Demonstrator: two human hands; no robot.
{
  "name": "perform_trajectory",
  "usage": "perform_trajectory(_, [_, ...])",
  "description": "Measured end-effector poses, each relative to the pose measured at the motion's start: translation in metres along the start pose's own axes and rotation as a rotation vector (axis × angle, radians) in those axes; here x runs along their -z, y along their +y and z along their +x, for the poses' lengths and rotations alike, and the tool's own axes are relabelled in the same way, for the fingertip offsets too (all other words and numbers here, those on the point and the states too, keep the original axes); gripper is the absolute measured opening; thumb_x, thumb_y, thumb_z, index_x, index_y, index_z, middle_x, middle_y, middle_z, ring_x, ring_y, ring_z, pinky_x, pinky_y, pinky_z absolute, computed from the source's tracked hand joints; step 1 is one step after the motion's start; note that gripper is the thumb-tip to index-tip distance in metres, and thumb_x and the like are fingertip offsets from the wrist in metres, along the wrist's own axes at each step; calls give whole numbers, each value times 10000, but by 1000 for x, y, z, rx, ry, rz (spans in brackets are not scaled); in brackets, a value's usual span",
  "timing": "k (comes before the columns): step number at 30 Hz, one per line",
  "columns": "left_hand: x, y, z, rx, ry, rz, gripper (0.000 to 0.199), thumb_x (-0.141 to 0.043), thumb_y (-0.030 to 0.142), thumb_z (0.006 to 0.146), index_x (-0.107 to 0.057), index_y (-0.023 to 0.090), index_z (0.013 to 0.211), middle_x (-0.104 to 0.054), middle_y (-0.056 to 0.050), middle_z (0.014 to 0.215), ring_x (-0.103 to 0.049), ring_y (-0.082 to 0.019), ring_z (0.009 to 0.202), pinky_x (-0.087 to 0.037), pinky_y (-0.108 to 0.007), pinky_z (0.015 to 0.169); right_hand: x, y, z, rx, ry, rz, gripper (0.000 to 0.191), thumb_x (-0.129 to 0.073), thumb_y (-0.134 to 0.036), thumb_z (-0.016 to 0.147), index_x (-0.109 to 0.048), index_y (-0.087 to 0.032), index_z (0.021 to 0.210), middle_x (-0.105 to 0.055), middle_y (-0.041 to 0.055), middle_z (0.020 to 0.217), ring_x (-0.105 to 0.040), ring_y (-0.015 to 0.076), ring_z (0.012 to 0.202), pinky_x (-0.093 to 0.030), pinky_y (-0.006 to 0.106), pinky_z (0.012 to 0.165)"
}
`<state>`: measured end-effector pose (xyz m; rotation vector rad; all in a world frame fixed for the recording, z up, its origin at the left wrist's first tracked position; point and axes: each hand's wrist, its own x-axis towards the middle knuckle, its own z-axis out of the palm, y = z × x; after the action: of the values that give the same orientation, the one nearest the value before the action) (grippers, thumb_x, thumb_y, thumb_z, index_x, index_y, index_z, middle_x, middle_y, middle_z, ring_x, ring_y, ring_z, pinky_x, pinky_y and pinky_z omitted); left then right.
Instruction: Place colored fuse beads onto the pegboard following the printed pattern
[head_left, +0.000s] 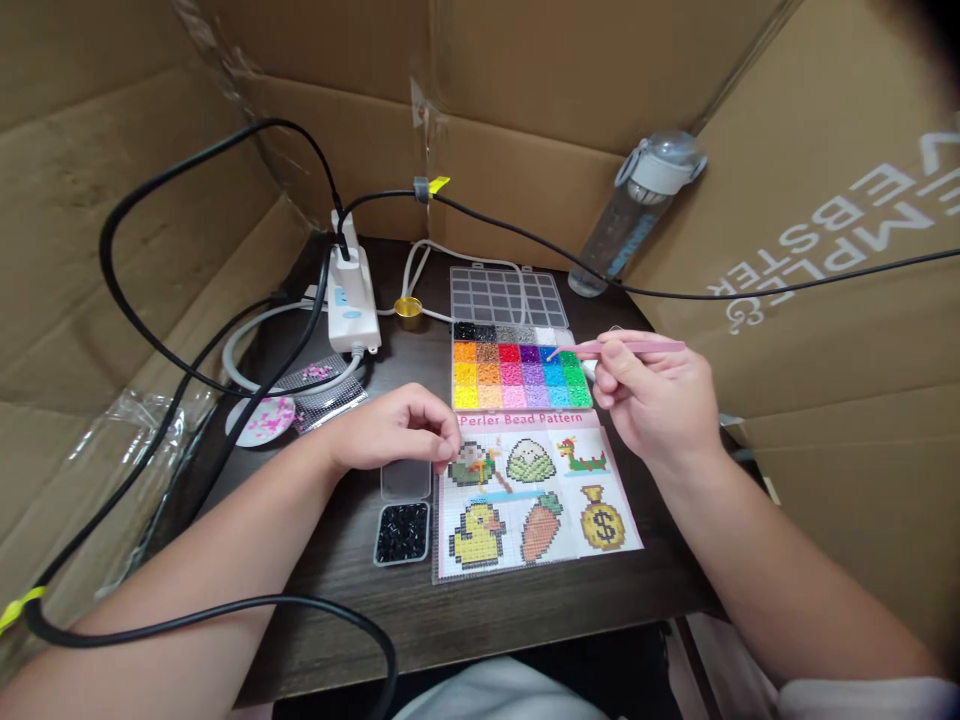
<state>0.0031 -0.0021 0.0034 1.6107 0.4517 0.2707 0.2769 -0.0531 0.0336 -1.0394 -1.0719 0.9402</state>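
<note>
My right hand [660, 395] pinches pink tweezers [652, 347], whose bent tip is over the blue compartments of the bead box [454, 385]; a small pale bead seems to be at the tip. Curled fingers of my left hand [412, 428] rest by the upper left corner of the pattern sheet [510, 505], and whether they hold anything is hidden. The sheet shows a duck, a carrot, a money bag, a dragon and other pictures. Below my left hand, a small clear box [403, 533] holds black beads.
At the left are a white power strip [354, 310], black cables [112, 240] and a round plate with pink beads [261, 422]. A gold cup [409, 312] stands behind. A water bottle [634, 215] leans against the cardboard wall [825, 380] at the right.
</note>
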Motion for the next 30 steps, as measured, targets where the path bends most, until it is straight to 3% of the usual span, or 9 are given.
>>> perform_trajectory(4, [0,0,0,4,-3,8,180,-664,264,810,-707,109,729,-681,-52,654,-591,-126,623,-455,-215,609,5,12,-12,-136,-42,58,135,-826,-304,745,-787,-175,753,-683,37,634,-473,67,454,-367,202,365])
perform_trajectory(10, [0,2,0,-2,-15,39,185,-648,271,823,-701,121,728,-676,-62,661,-585,-143,652,-465,-236,622,1,35,-27,-386,-117,133,142,-835,-308,737,-773,-182,760,-571,-23,476,-468,70,390,-360,189,343])
perform_trajectory(20, [2,2,0,-22,-23,71,165,-629,250,841,-700,139,742,-683,-51,658,-597,-152,661,-479,-251,645,12,32,-19,-427,-88,138,194,-857,-330,703,-767,-161,738,-576,-17,497,-447,61,404,-335,187,347])
perform_trajectory(30, [3,2,0,-13,-17,113,196,-627,278,848,-702,136,736,-679,-50,654,-592,-152,666,-487,-252,662,21,35,-12,-334,-89,148,168,-842,-309,722,-767,-159,730,-652,29,669,-440,60,502,-320,188,382])
